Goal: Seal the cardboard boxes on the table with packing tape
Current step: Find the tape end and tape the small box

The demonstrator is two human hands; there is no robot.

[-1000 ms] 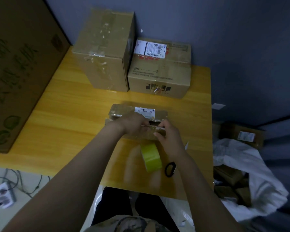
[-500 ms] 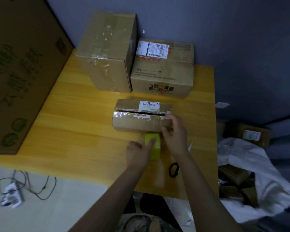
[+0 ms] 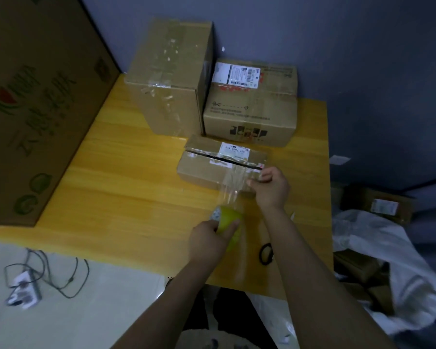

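Note:
A small flat cardboard box with a white label lies on the yellow wooden table; a dark open seam runs along its top. My left hand grips a yellow-green tape roll just in front of the box. A clear tape strip stretches from the roll up to my right hand, which pinches its free end at the box's near right corner.
A tall taped box and a labelled box stand at the back against the wall. A big printed carton leans at the left. Black scissors lie near the front edge. Cables and a power strip lie on the floor.
My left hand left the small box, took the tape roll and pulled it back. A strip of tape is drawn out to my right hand at the box's right end.

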